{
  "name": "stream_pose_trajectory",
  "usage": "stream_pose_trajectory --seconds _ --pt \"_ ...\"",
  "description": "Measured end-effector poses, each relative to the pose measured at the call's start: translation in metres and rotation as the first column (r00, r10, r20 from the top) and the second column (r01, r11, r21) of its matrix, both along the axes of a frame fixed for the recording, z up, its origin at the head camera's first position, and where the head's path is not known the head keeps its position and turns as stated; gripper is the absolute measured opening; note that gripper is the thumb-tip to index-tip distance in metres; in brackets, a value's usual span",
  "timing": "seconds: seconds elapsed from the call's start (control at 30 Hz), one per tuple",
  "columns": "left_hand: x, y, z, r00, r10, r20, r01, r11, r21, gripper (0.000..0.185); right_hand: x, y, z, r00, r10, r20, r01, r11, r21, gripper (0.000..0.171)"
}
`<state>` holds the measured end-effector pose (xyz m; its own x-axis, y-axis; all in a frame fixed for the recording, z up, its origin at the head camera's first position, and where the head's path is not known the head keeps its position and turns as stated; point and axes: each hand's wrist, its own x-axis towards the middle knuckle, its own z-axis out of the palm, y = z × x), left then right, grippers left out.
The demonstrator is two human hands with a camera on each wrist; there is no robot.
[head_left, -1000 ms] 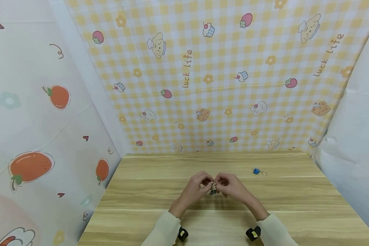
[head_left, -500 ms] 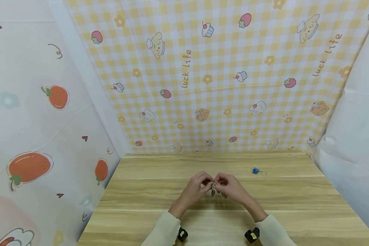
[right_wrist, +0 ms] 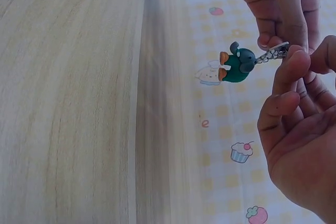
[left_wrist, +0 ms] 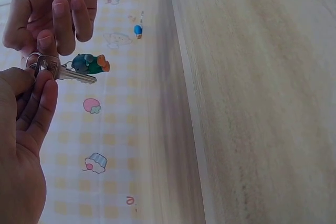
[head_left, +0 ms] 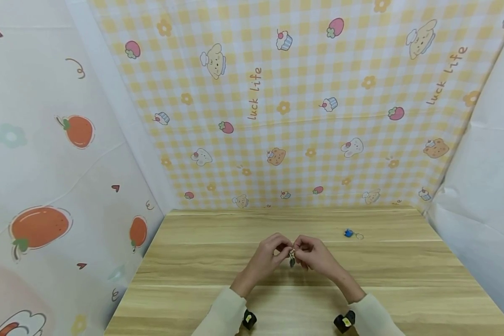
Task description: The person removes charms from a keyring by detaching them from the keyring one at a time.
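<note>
Above the middle of the table, my left hand [head_left: 265, 258] and right hand [head_left: 317, 255] meet fingertip to fingertip. A silver key [left_wrist: 79, 76] is pinched by its head between the left thumb and fingers. Its blade points away from the fingertips. Beside that head, the right fingers pinch a metal split ring [left_wrist: 32, 59], which is partly hidden by fingers. From a short metal chain [right_wrist: 269, 55] hangs a small green and grey animal figurine [right_wrist: 239, 66] with orange feet. Whether the key's hole is on the ring cannot be made out.
A blue keychain figurine [head_left: 348, 233] with its own ring [head_left: 360, 236] lies on the wooden table [head_left: 201, 252], right of and beyond the hands. A yellow checked cloth [head_left: 302, 135] hangs behind the table's far edge.
Both hands stay nearly in place, fingertips together. The small hanging bundle between them has turned and hangs straighter down than one second ago. The blue keychain has not moved.
</note>
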<state>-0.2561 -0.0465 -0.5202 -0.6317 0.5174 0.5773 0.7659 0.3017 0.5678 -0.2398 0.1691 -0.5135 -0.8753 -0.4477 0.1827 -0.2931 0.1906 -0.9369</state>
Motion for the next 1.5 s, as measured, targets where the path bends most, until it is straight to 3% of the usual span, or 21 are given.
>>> stream_pose_trajectory --seconds 0.4,0.7,0.97,1.13,1.27,1.5 --pt "0.0013 0.0003 0.0013 1.0 -0.015 -0.009 0.015 1.0 0.016 0.006 -0.0002 -0.0002 0.0017 0.999 0.026 0.021 -0.026 1.0 -0.01 0.011" --pt "0.0019 0.001 0.0031 1.0 -0.023 -0.015 0.024 1.0 0.012 0.007 0.0011 -0.0043 0.0004 0.999 -0.036 0.037 0.037 0.998 -0.043 0.01" --pt "0.0026 -0.0005 0.0011 0.993 -0.028 -0.112 0.03 0.999 0.018 0.006 0.0031 -0.0082 0.0028 0.994 -0.073 0.078 0.069 0.996 0.053 0.006" --pt "0.0039 -0.0021 0.0006 0.997 -0.007 -0.072 0.008 1.0 0.015 0.007 0.0025 -0.0062 -0.0017 0.995 -0.067 0.079 0.065 0.997 0.034 0.014" --pt "0.004 -0.0032 -0.0002 0.999 -0.005 -0.051 0.006 1.0 0.017 0.007 0.0002 -0.0034 -0.0041 0.994 -0.101 0.05 0.1 0.995 0.008 0.017" --pt "0.0031 -0.0038 0.0007 0.999 -0.006 -0.045 0.006 1.0 0.006 0.008 -0.0014 0.0005 -0.005 0.988 -0.122 -0.098 0.129 0.989 0.075 0.011"
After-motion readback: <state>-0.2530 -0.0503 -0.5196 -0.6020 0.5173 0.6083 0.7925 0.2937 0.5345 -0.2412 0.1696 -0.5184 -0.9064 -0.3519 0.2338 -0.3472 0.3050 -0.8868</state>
